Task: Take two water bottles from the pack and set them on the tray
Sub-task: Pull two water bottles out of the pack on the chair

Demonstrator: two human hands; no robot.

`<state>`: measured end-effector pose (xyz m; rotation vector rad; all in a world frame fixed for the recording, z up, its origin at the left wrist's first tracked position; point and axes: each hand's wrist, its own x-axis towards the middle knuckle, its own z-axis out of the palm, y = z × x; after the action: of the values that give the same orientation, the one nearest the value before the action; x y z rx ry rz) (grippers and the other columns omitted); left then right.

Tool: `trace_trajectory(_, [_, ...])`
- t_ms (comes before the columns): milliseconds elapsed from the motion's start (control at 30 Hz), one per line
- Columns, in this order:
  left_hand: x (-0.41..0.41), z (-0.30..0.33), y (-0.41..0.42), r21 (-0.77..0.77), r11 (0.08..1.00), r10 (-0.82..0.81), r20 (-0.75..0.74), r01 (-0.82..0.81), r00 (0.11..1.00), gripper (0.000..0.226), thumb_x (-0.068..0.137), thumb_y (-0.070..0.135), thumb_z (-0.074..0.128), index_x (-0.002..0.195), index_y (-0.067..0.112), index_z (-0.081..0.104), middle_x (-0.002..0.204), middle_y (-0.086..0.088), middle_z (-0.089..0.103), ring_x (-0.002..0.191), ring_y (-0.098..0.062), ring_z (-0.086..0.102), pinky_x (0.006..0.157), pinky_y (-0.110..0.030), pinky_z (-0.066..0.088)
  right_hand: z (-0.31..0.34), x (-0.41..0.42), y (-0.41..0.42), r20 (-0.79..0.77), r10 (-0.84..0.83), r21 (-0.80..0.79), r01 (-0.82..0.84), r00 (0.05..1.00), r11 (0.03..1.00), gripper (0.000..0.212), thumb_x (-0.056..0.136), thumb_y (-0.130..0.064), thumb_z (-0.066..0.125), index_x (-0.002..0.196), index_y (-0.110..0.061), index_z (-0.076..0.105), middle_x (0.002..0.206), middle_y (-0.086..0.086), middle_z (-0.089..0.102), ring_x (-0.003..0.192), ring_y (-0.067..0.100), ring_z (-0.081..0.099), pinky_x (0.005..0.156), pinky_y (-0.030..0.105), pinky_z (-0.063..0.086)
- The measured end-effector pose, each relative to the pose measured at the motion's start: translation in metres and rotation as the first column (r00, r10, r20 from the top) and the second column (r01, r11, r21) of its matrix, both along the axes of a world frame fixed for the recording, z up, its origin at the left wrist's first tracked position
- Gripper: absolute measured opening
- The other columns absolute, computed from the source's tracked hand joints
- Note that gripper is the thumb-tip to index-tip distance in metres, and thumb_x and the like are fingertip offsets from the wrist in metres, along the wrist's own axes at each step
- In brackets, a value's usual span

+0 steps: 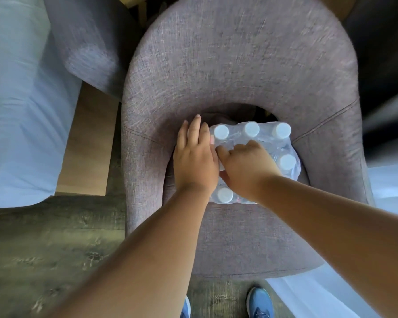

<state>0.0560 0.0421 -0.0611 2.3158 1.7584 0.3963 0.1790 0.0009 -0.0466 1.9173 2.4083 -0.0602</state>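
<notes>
A shrink-wrapped pack of water bottles [262,140] with white caps stands on the seat of a grey fabric armchair [234,72]. My left hand [194,159] lies flat against the pack's left side, fingers straight and together. My right hand [246,166] rests on top of the pack, its fingers curled into the clear plastic wrap near the middle. Several caps show around my hands; the middle bottles are hidden under them. No tray is in view.
A bed with a pale blue sheet [16,99] lies to the left. A second grey chair [87,42] stands behind it. White fabric [319,297] is at the lower right. My blue shoes [260,302] stand on the dark wood floor [44,249].
</notes>
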Motion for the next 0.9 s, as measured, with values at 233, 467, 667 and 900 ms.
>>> trace_trajectory(233, [0.001, 0.002, 0.002, -0.014, 1.000, 0.000, -0.072, -0.001, 0.997, 0.041, 0.109, 0.020, 0.044, 0.145, 0.003, 0.054, 0.160, -0.009, 0.044, 0.147, -0.036, 0.037, 0.118, -0.043, 0.037, 0.008, 0.010, -0.004, -0.193, 0.051, 0.066, -0.039, 0.980, 0.997, 0.037, 0.071, -0.006, 0.082, 0.107, -0.004, 0.073, 0.056, 0.012, 0.066, 0.051, 0.031, 0.060, 0.060, 0.032, 0.045])
trace_trajectory(467, [0.003, 0.000, 0.001, 0.016, 1.000, 0.021, -0.084, -0.020, 0.996, 0.040, 0.108, 0.020, 0.045, 0.144, 0.003, 0.055, 0.158, -0.011, 0.045, 0.146, -0.038, 0.037, 0.119, -0.044, 0.034, 0.011, 0.042, -0.065, -0.485, -0.119, 0.173, 0.229, 0.867, 0.958, 0.025, 0.072, 0.016, 0.077, 0.091, 0.001, 0.074, 0.044, 0.009, 0.051, 0.043, 0.031, 0.051, 0.040, 0.032, 0.047])
trace_trajectory(667, [0.005, 0.000, -0.002, 0.058, 0.998, 0.034, -0.077, -0.030, 0.996, 0.045, 0.105, 0.023, 0.038, 0.139, 0.001, 0.058, 0.152, -0.014, 0.052, 0.141, -0.041, 0.043, 0.115, -0.046, 0.039, 0.005, 0.048, -0.072, -0.319, 0.036, 0.214, 0.035, 0.947, 0.976, 0.018, 0.068, 0.012, 0.075, 0.084, 0.003, 0.076, 0.042, 0.008, 0.051, 0.039, 0.029, 0.050, 0.053, 0.034, 0.050])
trace_trajectory(900, [0.005, 0.004, 0.000, 0.003, 0.999, 0.038, -0.093, -0.038, 0.995, 0.047, 0.106, 0.027, 0.035, 0.142, 0.005, 0.055, 0.155, -0.009, 0.049, 0.147, -0.036, 0.037, 0.113, -0.042, 0.040, 0.016, 0.012, -0.032, -0.286, -0.140, 0.165, 0.193, 0.948, 0.967, 0.039, 0.075, -0.028, 0.086, 0.101, -0.003, 0.072, 0.075, 0.010, 0.071, 0.072, 0.035, 0.066, 0.081, 0.044, 0.052])
